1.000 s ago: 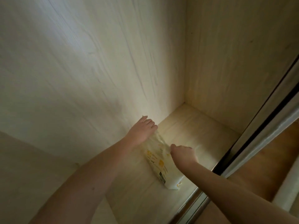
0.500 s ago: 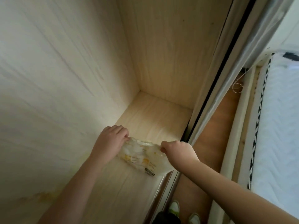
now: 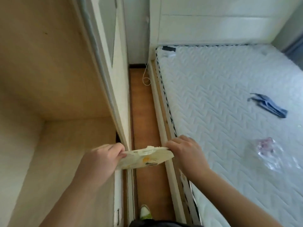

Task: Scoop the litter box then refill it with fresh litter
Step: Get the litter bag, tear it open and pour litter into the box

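litter bag [image 3: 146, 158]: small flat pouch, cream-white with yellow-orange print and dark label patch near lower edge. crumpled, torn-looking top edge. held in air, stretched roughly level between left hand [image 3: 102, 158] pinching left end and right hand [image 3: 186, 152] pinching upper right corner. hangs above strip of wooden floor, blurred, print unreadable.

Both forearms reach up into view from the lower edge, the left from about 7 o'clock, the right from about 5 o'clock. The left hand [image 3: 102, 158] is seen from the back, its fingers [image 3: 120, 150] curled and pinching the left end of a pale bag [image 3: 147, 158]. The right hand [image 3: 185, 150], at 3 o'clock of the left, has its knuckles up and its fingertips pinching the bag's top right corner. A shoe [image 3: 145, 212] shows at 6 o'clock.
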Demonstrator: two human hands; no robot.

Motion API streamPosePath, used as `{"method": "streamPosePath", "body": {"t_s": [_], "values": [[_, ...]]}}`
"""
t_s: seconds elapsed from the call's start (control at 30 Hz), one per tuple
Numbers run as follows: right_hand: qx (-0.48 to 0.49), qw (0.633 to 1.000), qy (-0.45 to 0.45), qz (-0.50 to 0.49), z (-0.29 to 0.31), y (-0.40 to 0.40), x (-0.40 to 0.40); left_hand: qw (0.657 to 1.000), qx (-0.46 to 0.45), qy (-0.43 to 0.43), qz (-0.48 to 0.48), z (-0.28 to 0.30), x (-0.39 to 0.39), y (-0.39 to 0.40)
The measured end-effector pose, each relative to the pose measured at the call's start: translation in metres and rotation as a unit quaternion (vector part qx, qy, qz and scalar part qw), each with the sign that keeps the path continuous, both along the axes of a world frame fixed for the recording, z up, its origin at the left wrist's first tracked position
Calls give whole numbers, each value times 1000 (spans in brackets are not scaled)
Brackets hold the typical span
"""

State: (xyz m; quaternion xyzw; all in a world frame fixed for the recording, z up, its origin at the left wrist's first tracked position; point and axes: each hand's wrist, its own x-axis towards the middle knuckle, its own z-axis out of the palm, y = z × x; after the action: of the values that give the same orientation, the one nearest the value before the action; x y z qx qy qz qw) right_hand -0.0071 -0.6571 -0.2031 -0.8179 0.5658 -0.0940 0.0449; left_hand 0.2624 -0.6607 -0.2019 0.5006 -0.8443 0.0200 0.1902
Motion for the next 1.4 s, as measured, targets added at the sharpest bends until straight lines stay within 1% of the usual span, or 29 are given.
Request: {"method": "streamPosePath", "body": {"t_s": [0.1,0.2,0.4,0.6,0.8,0.93,1.13,1.3,1.37,1.4], "values": [[-18,996,-4,-85,15,15,-35,997,-24,24,-63,8,-43,-24],[-32,988,-19,-150,18,30,-73,991,-22,32,-127,11,-87,-42],[-80,963,-7,-258,20,68,-147,965,-56,34,-254,30,-176,-44],[-120,947,62,-293,24,130,-208,943,-48,46,-326,35,-256,-23],[-152,918,36,-364,19,207,-264,906,-92,22,-413,47,-338,21],[-170,902,58,-393,22,251,-292,882,-111,28,-458,52,-383,46],[-186,875,62,-443,33,299,-318,852,-133,31,-505,55,-444,72],[-175,847,82,-496,32,331,-326,826,-124,37,-549,50,-490,81],[-165,828,88,-528,31,338,-326,816,-115,41,-564,47,-509,84],[-164,813,90,-551,32,342,-325,811,-107,42,-574,45,-519,87]]}}
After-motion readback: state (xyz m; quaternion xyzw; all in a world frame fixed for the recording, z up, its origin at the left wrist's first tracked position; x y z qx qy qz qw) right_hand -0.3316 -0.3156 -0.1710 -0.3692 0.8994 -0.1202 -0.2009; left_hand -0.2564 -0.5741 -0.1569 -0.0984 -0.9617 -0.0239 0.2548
